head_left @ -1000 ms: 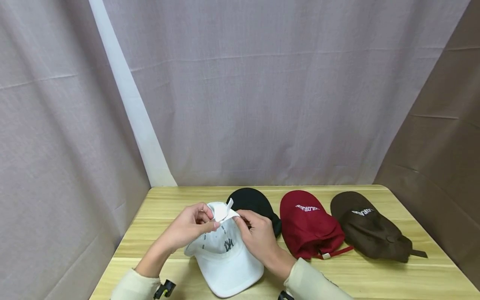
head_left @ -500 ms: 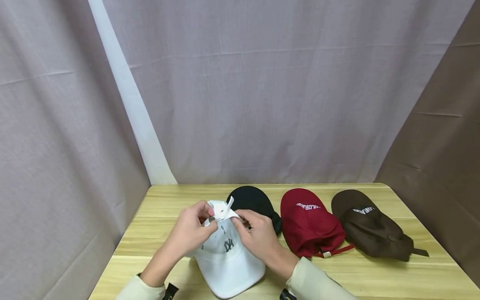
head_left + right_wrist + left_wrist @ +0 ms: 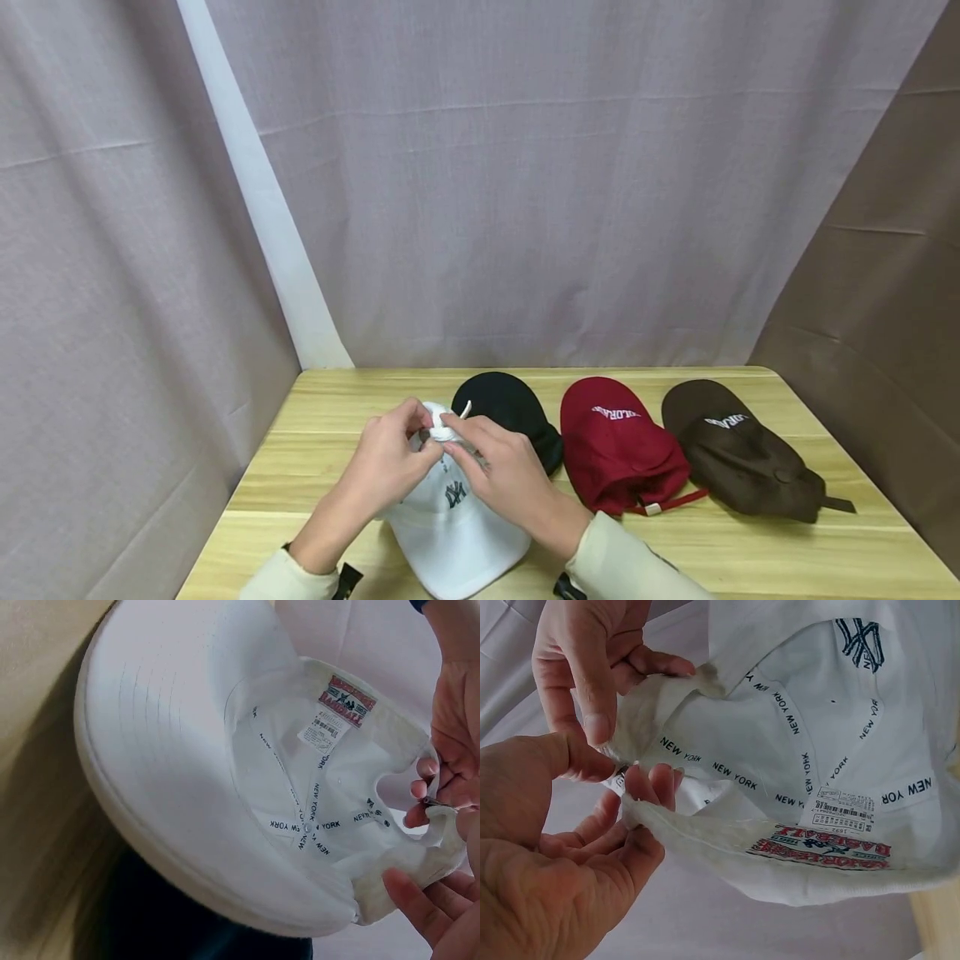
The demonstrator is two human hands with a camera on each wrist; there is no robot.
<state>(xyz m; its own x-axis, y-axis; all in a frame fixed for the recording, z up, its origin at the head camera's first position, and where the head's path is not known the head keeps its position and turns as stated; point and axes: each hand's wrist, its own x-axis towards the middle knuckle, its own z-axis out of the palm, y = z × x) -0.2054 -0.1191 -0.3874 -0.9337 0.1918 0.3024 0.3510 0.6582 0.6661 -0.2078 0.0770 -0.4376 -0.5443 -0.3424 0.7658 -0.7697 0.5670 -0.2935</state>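
Observation:
A white baseball cap (image 3: 459, 546) with a dark NY logo is held by both hands, its brim toward me. My left hand (image 3: 386, 458) pinches the back strap (image 3: 444, 428) at the small metal buckle (image 3: 430, 801). The right hand (image 3: 513, 479) grips the cap's back edge and strap just beside it, thumb and fingertips close to the left fingers. In the left wrist view the cap's inside shows, with NEW YORK taping and a red-and-navy label (image 3: 821, 847). Fingers partly cover the strap and buckle, so how the strap runs through cannot be told.
Behind the white cap lies a black cap (image 3: 498, 402). To its right rest a red cap (image 3: 618, 446) with a loose strap and a dark brown cap (image 3: 742, 458). All are on a wooden table (image 3: 337, 396), with grey curtains (image 3: 525, 208) behind.
My right hand has shifted left, closer to the left fingers, bunching the strap between them. The strap that was spread toward the right is now pressed in near the buckle.

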